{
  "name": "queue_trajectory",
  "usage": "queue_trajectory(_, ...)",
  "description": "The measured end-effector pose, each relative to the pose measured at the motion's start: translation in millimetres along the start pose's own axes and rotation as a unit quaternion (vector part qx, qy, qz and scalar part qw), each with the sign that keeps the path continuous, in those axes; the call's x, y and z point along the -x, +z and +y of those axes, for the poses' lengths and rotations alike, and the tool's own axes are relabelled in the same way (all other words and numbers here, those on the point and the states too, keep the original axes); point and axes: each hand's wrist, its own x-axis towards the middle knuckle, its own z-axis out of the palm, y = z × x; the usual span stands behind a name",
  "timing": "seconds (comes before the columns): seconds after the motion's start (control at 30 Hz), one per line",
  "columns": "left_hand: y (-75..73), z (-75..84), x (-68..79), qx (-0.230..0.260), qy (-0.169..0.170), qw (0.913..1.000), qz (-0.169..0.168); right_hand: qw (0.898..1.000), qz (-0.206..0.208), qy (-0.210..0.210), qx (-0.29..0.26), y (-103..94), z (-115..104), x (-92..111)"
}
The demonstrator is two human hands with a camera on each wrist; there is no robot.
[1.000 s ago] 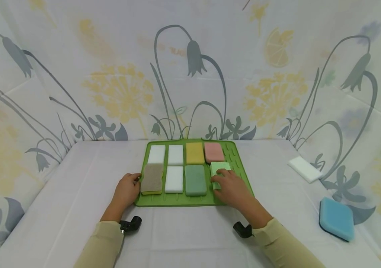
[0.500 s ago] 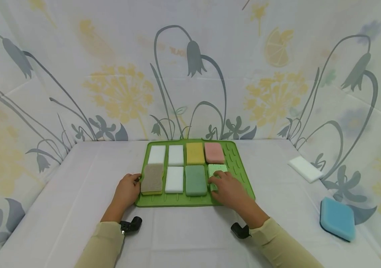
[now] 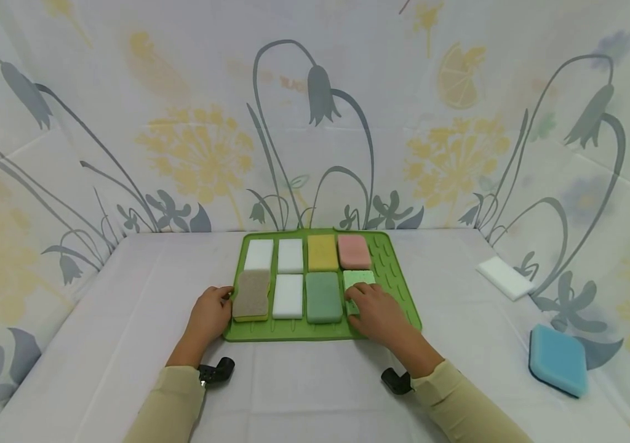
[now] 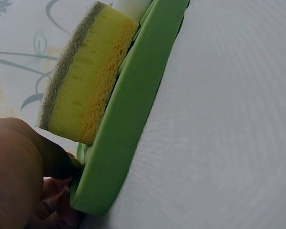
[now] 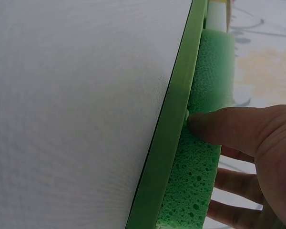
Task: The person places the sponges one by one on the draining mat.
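A green ridged mat [image 3: 293, 333] with a raised rim lies on the table, bearing sponges in two rows. My left hand [image 3: 211, 312] grips its left rim, thumb on the inner side, beside a yellow sponge [image 4: 81, 76] with a grey-brown scouring top. At the front row's right end, my right hand [image 3: 379, 312] holds a light green sponge [image 3: 359, 277]. The right wrist view shows the thumb on its near side, with the fingers reaching behind; their tips are hidden. Left of it sits a darker green sponge [image 3: 323, 298], then a white sponge [image 3: 288, 296].
The back row has two white sponges, one of them the left one [image 3: 259, 254], a yellow sponge [image 3: 322, 252] and a pink one [image 3: 354, 251]. Off the mat, a white block [image 3: 505, 279] and a blue pad [image 3: 557, 360] lie at the right. A patterned cloth hangs behind.
My right hand has shifted slightly left with the light green sponge, which now lies flatter and closer to the dark green one. The left hand stays at the mat's rim.
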Motion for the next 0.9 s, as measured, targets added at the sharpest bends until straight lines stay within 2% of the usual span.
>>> queue_trajectory(0.23,0.3,2.1,-0.6,0.0,0.002,1.0,-0.003,1.0,0.0,-0.003,0.003,-1.3,1.9,0.8)
queue_trajectory(0.5,-1.5,2.4,1.9,-0.007,-0.002,1.0,-0.005,0.999,-0.031,0.006,-0.027,-5.8,5.8,1.1)
queue_trajectory(0.9,0.5,2.1,2.2,-0.009,0.004,0.9999,-0.006,0.998,-0.035,-0.017,-0.052,-19.6,36.4,3.6)
